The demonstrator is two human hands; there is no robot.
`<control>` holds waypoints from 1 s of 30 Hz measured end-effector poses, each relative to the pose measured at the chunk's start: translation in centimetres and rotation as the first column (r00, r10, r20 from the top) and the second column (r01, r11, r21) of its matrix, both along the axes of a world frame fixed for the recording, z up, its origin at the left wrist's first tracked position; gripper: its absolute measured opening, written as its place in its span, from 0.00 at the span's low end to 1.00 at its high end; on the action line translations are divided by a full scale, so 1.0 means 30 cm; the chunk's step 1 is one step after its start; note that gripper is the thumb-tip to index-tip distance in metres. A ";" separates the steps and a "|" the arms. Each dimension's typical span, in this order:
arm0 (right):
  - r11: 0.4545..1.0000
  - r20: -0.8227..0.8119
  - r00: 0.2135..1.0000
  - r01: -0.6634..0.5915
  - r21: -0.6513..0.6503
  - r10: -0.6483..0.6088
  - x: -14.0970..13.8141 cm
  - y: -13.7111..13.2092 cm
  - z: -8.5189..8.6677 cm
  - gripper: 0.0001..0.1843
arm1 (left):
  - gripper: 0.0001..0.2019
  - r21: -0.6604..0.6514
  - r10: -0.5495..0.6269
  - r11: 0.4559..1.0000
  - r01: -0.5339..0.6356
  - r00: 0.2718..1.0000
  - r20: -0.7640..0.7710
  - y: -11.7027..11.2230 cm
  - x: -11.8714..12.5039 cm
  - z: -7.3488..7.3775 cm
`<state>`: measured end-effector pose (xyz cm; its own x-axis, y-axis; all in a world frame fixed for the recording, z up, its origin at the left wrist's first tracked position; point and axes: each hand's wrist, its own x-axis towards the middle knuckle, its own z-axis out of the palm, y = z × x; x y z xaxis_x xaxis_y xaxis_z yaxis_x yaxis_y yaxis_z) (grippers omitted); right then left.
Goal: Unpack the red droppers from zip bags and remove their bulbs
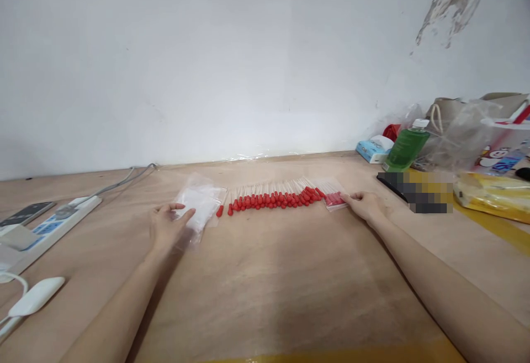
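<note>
A long row of thin clear droppers with red rubber bulbs (275, 198) lies across the wooden table (265, 285). At the row's right end sits a small clear bag with red bulbs inside (333, 199); my right hand (364, 205) pinches its near corner with closed fingers. On the left lies a pile of empty clear plastic bags (201, 204). My left hand (168, 224) rests at that pile, thumb and fingers closed on the edge of one bag.
A white power strip (56, 226) with cable, a phone (25, 214) and a white charger (36, 295) lie at the left. At the right stand a green bottle (408, 146), a tissue pack (375, 150), plastic bags and a yellow packet (492, 194). A white wall lies behind.
</note>
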<state>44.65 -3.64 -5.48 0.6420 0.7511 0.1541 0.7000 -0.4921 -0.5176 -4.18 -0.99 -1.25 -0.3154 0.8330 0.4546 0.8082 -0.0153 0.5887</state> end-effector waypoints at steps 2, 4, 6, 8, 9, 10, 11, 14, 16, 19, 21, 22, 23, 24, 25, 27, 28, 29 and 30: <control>0.998 -0.033 0.999 -0.024 0.055 0.026 0.001 0.008 -0.011 0.26 | 0.16 -0.142 0.059 0.987 -0.081 0.987 -0.151 0.005 -0.019 -0.010; 0.986 -0.052 0.994 -0.083 0.147 0.091 0.001 0.010 -0.019 0.22 | 0.15 -0.197 0.043 0.975 -0.101 0.959 -0.279 0.002 -0.010 -0.020; 0.958 -0.038 0.988 -0.136 0.252 0.150 -0.003 0.006 -0.022 0.20 | 0.14 -0.235 -0.006 0.967 -0.097 0.914 -0.405 -0.002 0.009 -0.030; 0.915 0.013 0.980 -0.189 0.357 0.198 -0.012 -0.002 -0.019 0.19 | 0.16 -0.272 -0.053 0.958 -0.093 0.873 -0.484 -0.006 0.027 -0.038; 0.887 0.044 0.975 -0.217 0.408 0.218 -0.017 -0.006 -0.015 0.19 | 0.17 -0.280 -0.062 0.956 -0.094 0.863 -0.502 -0.008 0.033 -0.041; 0.856 0.074 0.969 -0.242 0.456 0.235 -0.022 -0.010 -0.011 0.19 | 0.18 -0.279 -0.061 0.955 -0.099 0.857 -0.511 -0.010 0.038 -0.044; 0.825 0.099 0.964 -0.261 0.502 0.245 -0.027 -0.014 -0.007 0.18 | 0.19 -0.270 -0.048 0.957 -0.108 0.857 -0.514 -0.013 0.042 -0.045; 0.744 0.086 0.978 -0.200 0.638 0.190 -0.046 -0.023 0.013 0.16 | 0.19 -0.173 0.032 0.976 -0.132 0.873 -0.487 -0.027 0.056 -0.034; 0.669 0.020 0.988 -0.117 0.734 0.150 -0.068 -0.032 0.030 0.16 | 0.20 -0.023 0.097 0.993 -0.120 0.888 -0.449 -0.042 0.075 -0.016; 0.552 -0.066 0.981 -0.048 0.833 0.185 -0.135 -0.060 0.056 0.16 | 0.18 0.205 0.106 0.978 -0.025 0.913 -0.394 -0.067 0.117 0.013; 0.521 -0.119 0.949 -0.053 0.852 0.292 -0.208 -0.093 0.062 0.16 | 0.17 0.291 0.044 0.954 0.072 0.926 -0.374 -0.087 0.151 0.023; 0.515 -0.157 0.910 -0.070 0.854 0.384 -0.250 -0.112 0.059 0.15 | 0.16 0.315 -0.008 0.940 0.133 0.930 -0.368 -0.098 0.169 0.025; 0.530 -0.189 0.849 -0.122 0.839 0.494 -0.295 -0.132 0.054 0.14 | 0.16 0.333 -0.071 0.921 0.199 0.930 -0.360 -0.112 0.188 0.025; 0.548 -0.215 0.772 -0.198 0.813 0.598 -0.340 -0.151 0.047 0.13 | 0.16 0.346 -0.143 0.898 0.271 0.925 -0.352 -0.127 0.207 0.024; 0.550 -0.231 0.679 -0.300 0.780 0.697 -0.383 -0.167 0.038 0.13 | 0.16 0.349 -0.224 0.869 0.349 0.909 -0.351 -0.144 0.227 0.023; 0.549 -0.318 0.489 -0.456 0.701 0.812 -0.458 -0.187 0.023 0.13 | 0.15 0.312 -0.397 0.796 0.519 0.836 -0.379 -0.185 0.272 0.021; 0.536 -0.377 0.388 -0.507 0.674 0.841 -0.488 -0.188 0.018 0.13 | 0.14 0.257 -0.489 0.747 0.613 0.768 -0.414 -0.206 0.295 0.020; 0.521 -0.424 0.305 -0.543 0.658 0.853 -0.512 -0.183 0.015 0.14 | 0.14 0.179 -0.576 0.690 0.702 0.681 -0.453 -0.227 0.318 0.019; 0.502 -0.461 0.230 -0.573 0.648 0.857 -0.530 -0.174 0.013 0.15 | 0.15 0.095 -0.649 0.627 0.773 0.586 -0.485 -0.245 0.340 0.018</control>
<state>28.73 -8.86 -5.08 -0.1617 0.9451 0.2841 0.0355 0.2933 -0.9554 6.03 -8.35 -0.71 0.5693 0.5311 0.6276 0.6048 -0.7876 0.1179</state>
